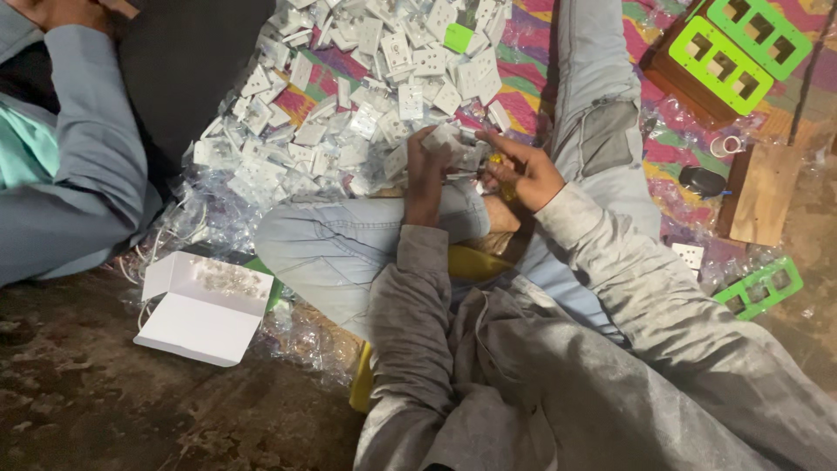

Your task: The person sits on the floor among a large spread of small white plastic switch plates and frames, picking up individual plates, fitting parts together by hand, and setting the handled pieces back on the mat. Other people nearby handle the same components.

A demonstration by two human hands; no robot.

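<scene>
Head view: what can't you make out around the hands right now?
- White switch plate in left hand: details too small, fingers cover it.
- Yellow-handled tool in right hand: tip hidden by the hand.
- Open white box: contents blurred.
- Green frames: cut by top edge.

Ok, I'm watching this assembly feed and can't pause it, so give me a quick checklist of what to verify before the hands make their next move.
1. Left hand grips the white socket plate: ok.
2. Right hand holds the yellow-handled tool: ok.
3. Tool tip seated on the plate: cannot tell, hidden by fingers.
4. Pile of white plates within reach ahead: ok.
5. Open white box beside the left knee, holding small parts: ok.
6. Seated co-worker's sleeve apart from both hands: ok.
</scene>
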